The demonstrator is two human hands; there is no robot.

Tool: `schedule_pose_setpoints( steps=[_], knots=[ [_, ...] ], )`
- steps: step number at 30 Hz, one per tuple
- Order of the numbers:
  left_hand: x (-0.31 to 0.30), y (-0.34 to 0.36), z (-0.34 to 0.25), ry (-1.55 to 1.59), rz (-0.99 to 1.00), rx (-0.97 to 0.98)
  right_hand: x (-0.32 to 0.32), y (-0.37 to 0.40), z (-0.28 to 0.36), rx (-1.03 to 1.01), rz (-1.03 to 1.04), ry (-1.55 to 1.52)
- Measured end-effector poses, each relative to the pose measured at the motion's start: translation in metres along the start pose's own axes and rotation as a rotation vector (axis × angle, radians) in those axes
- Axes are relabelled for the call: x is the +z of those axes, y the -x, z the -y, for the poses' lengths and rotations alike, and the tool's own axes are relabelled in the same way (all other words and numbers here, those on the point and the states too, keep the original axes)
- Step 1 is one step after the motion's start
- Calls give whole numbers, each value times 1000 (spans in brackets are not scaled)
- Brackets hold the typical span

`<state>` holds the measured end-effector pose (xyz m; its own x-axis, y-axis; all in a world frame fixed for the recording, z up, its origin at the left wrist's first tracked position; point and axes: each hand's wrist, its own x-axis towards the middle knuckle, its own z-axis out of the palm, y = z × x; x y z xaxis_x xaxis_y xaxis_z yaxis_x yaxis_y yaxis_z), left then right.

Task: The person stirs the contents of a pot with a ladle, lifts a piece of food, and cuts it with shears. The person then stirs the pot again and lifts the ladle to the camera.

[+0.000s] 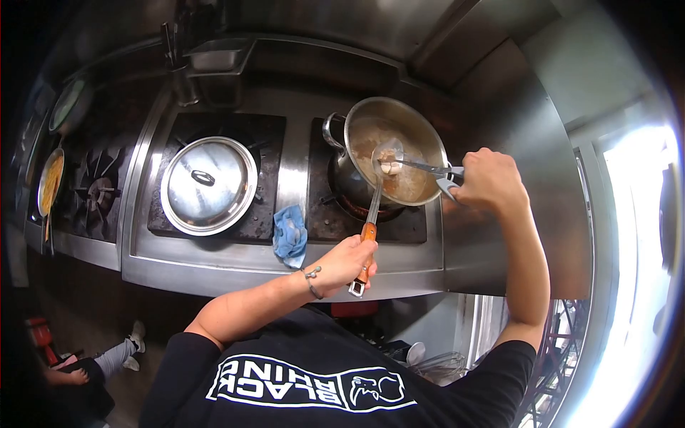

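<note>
My left hand (348, 265) is wrapped round the wooden handle of a skimmer (374, 205). The skimmer's round head is over the large steel pot (349, 146), bearing some pale pieces of food (389, 162). In my right hand (492, 180), at the pot's right rim, are grey-handled scissors (446, 184). Their blades point left and reach the food in the skimmer; whether they are spread or closed on it I cannot make out. Cloudy, light-brown liquid (414, 187) fills the pot below, which stands on the right burner.
A lidded pot (209, 187) sits on the burner to the left. Beside it a blue cloth (290, 237) lies near the stove's front edge. Further left, a pan (51, 182) holds yellow food. A seated person's leg (118, 357) shows at lower left, and a whisk (441, 366) below the counter.
</note>
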<state>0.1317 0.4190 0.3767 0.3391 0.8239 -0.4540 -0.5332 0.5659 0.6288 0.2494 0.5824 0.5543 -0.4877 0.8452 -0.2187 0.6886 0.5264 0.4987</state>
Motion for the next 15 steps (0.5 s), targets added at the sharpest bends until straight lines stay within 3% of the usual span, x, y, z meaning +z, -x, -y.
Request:
schedule_pose_setpoints(
  steps=[2, 15],
  knots=[
    [0, 0, 1, -3, 1, 4, 4, -4, 6, -10, 94, 0],
    [5, -2, 4, -29, -21, 56, 24, -25, 17, -41, 177, -154]
  ],
)
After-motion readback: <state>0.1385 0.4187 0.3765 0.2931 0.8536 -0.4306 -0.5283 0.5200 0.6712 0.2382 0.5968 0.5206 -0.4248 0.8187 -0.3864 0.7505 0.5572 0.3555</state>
